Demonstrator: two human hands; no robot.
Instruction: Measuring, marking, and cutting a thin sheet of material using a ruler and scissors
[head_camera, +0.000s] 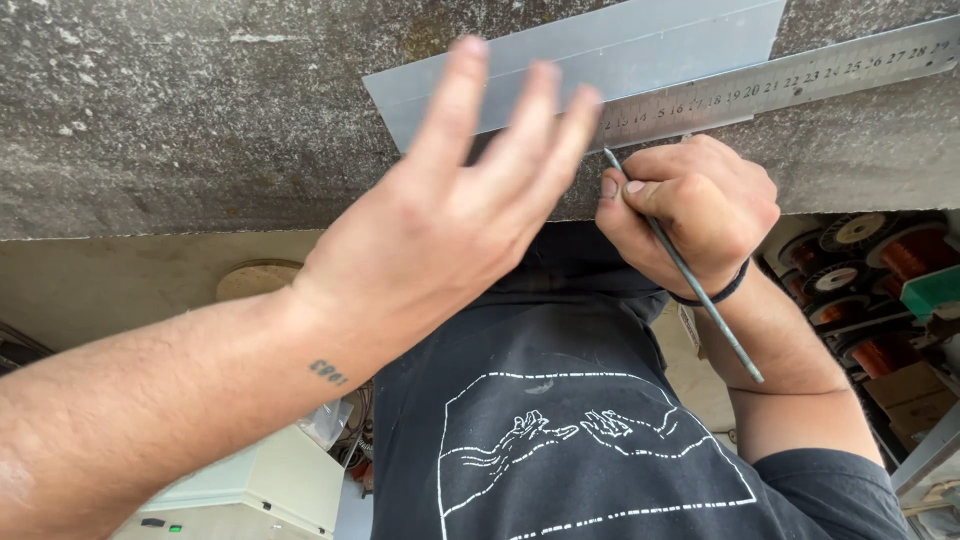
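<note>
My left hand (450, 215) is open with its fingers spread and blurred by motion. It hovers over the near corner of a thin grey metal sheet (620, 50) and the left end of a steel ruler (800, 80). Both lie on a rough concrete worktop (180, 110). My right hand (700, 205) is closed around a thin metal scriber rod (710, 310), held like a pencil. Its tip sits at the ruler's near edge, and the long end sticks out past my wrist. A dark band circles that wrist.
My black printed shirt (560, 420) fills the lower middle. Spools of copper wire (905, 255), a green block (935, 290) and a cardboard box (905, 385) sit at the right. A white box (270, 480) and a round wooden disc (255, 278) are lower left.
</note>
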